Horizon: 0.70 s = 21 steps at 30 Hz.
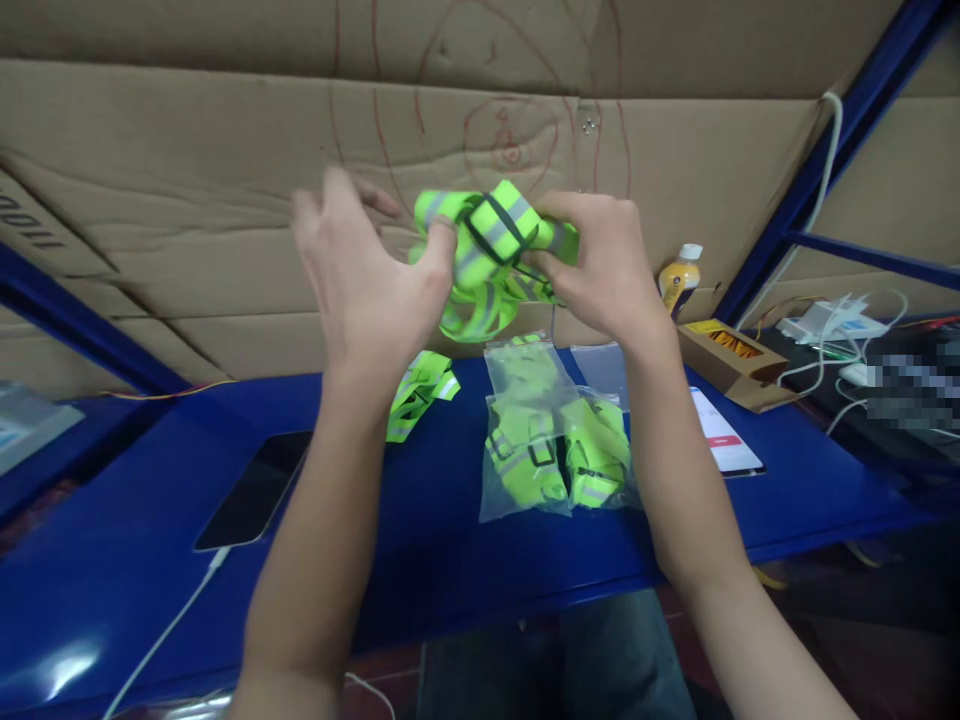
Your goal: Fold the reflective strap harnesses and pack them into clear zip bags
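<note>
Strap bundle: neon-yellow webbing with grey bands, held up at the upper centre of the frame; the strap bundle [480, 275] is loosely looped around a black buckle [484, 238].
Handling: probably light, soft and limp, hardly fragile; the smooth webbing may slip and uncoil.
Where to hold: the stacked folds beside the buckle look the surest place; the loops hanging below would likely give.
Right hand: the right hand [600, 250] pinches the bundle's right end between thumb and fingers.
Left hand: the left hand [367, 265] is spread wide, fingers blurred, thumb at the bundle's left edge; firm contact cannot be told.
Loose strap: another strap [424, 390] lies left of centre on the blue table [442, 550].
Clear bags: below centre, the left bag [491, 498] holds a buckled strap; the right bag [596, 455] and rear bag [521, 370] hold similar webbing.
Carton: at right, an open-windowed carton [739, 378] shows orange-yellow contents [731, 344].
</note>
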Tool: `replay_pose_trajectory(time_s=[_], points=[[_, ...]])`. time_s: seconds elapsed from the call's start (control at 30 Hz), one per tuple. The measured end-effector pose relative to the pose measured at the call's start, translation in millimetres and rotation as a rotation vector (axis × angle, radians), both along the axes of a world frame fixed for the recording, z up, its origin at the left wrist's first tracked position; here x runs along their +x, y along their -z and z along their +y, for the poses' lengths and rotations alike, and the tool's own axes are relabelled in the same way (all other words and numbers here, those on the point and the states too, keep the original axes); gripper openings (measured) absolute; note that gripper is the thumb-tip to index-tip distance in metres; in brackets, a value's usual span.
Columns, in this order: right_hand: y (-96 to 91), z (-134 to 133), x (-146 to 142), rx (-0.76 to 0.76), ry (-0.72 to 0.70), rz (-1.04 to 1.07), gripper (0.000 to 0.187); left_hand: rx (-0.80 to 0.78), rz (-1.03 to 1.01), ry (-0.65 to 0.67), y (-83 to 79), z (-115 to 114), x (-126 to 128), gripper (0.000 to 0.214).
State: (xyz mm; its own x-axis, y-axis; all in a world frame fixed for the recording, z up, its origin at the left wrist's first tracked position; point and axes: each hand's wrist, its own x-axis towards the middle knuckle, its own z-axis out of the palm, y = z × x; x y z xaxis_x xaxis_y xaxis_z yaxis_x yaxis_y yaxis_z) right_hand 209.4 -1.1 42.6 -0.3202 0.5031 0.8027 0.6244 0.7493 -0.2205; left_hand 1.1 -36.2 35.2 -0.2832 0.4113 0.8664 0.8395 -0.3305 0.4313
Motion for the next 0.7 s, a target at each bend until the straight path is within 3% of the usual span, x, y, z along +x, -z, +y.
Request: replay_pose_trajectory(time_s=[0.07,0.1,0.23,0.4,0.5,0.6,0.7], points=[[1.1,3.3,1.4,0.070,-0.009,-0.015,0.013,0.147,0.063,0.003,0.9,-8.3,8.5,0.045],[2.4,5.5,0.2,0.103,-0.035,-0.034,0.018,0.174,0.105,0.090,2.0,-10.1,12.7,0.047],[10.5,12.3,-11.2,0.279,-0.147,-0.091,0.033,-0.107,0.070,0.613,6.9,-3.6,19.1,0.033],[12.4,6.6,-18.5,0.399,-0.131,-0.039,0.033,-0.352,-0.157,0.849,3.9,5.2,-7.0,0.043],[6.0,-1.5,-14.1,0.279,-0.285,-0.030,0.034,-0.289,-0.103,0.880,-0.4,5.1,-25.5,0.051],[0.5,-4.7,-4.5,0.031,-0.431,-0.063,0.054,-0.141,0.055,0.854,-1.5,5.3,-33.2,0.051],[0.1,0.2,5.0,-0.104,-0.385,-0.106,0.033,-0.105,0.111,0.861,0.6,4.7,-30.7,0.038]])
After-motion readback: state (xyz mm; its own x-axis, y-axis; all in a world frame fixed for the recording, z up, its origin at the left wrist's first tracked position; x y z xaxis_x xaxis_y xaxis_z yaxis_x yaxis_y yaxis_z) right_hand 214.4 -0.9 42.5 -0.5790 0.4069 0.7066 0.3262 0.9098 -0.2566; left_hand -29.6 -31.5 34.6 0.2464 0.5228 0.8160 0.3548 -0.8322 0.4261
